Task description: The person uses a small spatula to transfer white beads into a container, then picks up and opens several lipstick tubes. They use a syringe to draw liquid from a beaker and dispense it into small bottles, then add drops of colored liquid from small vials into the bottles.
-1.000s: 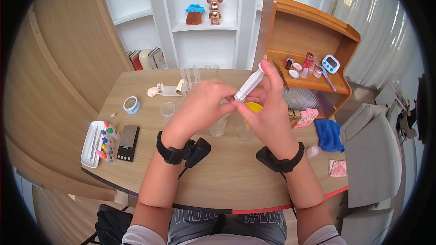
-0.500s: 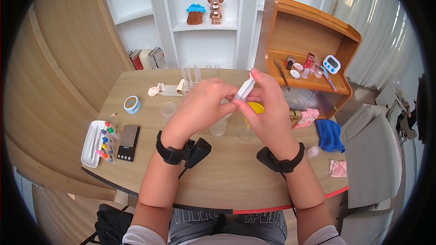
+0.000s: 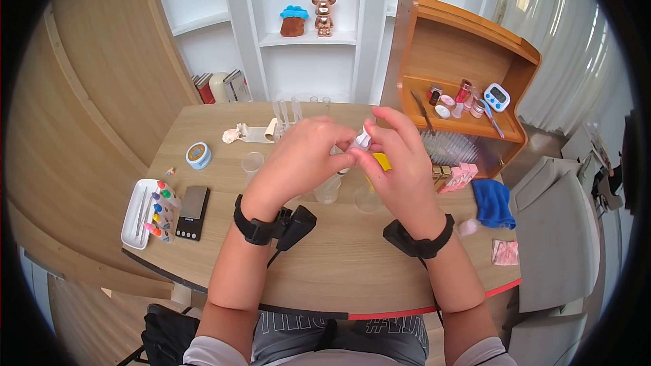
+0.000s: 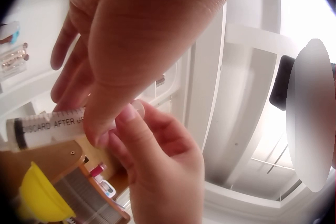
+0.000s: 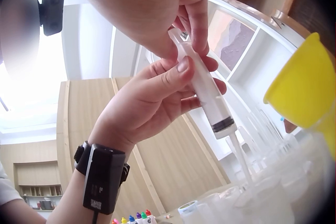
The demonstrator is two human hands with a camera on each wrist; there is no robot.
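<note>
My left hand (image 3: 298, 156) grips the barrel of a clear plastic syringe (image 5: 207, 92) held upright with its thin tip downward. The black plunger seal sits at the barrel's lower end. My right hand (image 3: 401, 169) pinches the syringe's top, thumb and fingers at the plunger end. Printed lettering and graduation marks show on the barrel in the left wrist view. Below the hands stands a clear flask (image 3: 327, 191); the tip overlaps clear vessels in the right wrist view. A yellow funnel (image 5: 304, 82) is beside the syringe, over another clear vessel (image 3: 367, 199).
On the left are a black scale (image 3: 192, 213), colour bottles (image 3: 161, 213), a white tray (image 3: 129, 234) and a round blue tin (image 3: 198, 156). A clear cup (image 3: 253, 163) and test tubes (image 3: 296, 110) stand behind. At right are a wooden cabinet (image 3: 468, 54), pink boxes (image 3: 462, 176) and a blue cloth (image 3: 494, 203).
The white plunger has gone down into the barrel, and the right hand's fingers have come down with it. My left hand has stayed in place around the syringe.
</note>
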